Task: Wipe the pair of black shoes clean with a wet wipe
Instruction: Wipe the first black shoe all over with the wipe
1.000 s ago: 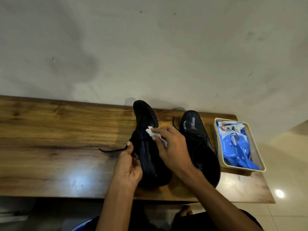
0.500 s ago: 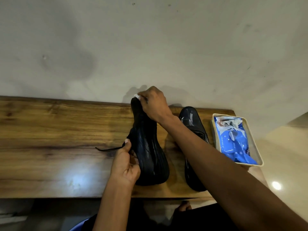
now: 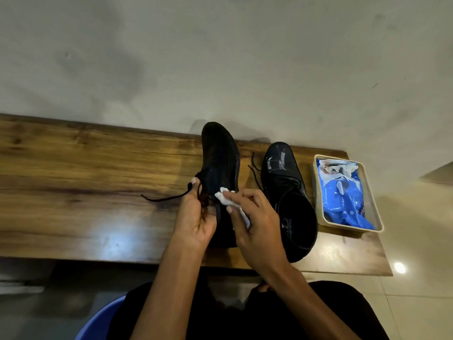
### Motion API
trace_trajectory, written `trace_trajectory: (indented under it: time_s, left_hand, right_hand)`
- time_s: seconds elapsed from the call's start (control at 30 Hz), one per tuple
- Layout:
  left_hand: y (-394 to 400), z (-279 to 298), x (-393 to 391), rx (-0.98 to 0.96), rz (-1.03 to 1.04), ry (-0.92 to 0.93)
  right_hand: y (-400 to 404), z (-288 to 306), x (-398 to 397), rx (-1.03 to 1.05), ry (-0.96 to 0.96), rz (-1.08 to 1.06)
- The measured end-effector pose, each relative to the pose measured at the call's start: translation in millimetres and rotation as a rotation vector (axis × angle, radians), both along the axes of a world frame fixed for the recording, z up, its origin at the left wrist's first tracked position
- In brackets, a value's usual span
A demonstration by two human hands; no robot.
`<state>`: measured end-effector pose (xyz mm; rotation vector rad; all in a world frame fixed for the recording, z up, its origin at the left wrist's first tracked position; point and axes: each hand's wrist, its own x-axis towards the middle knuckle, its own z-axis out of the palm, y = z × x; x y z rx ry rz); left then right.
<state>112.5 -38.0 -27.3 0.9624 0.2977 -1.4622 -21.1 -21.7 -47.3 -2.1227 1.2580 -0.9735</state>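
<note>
Gripping a tilted shoe [image 3: 220, 155] near the desk's [image 3: 85, 180] front edge, the left hand [image 3: 193, 219] steadied it while the right hand [image 3: 257, 219] pinched a wipe [image 3: 224, 198] against it.

Wooden table [image 3: 85, 192]: its left part lies bare, and I find open passage there for my hand. Centre: tilted shoe [image 3: 220, 163], its lace [image 3: 161, 198] trailing left. Just right, second shoe [image 3: 289, 200] stands upright. Far right, tray [image 3: 348, 228] of wipes blocks that end. Wall [image 3: 220, 57] closes the far edge.
</note>
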Motion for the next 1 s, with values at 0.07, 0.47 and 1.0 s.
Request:
trace_trajectory:
  time_s: [0.07, 0.47, 1.0]
  left_hand:
    - [0.9, 1.2, -0.7, -0.015, 0.012, 0.016]
    - [0.0, 1.4, -8.7, -0.131, -0.066, -0.078]
    - [2.0, 4.2, -3.5, -0.126, -0.117, -0.119]
  right_hand:
    - [-10.9, 4.1, 4.6, -0.035, 0.038, 0.059]
    - [-55.3, 16.0, 23.2, -0.079, 0.183, 0.034]
    - [-45.2, -6.4, 24.4, 0.144, -0.256, -0.18]
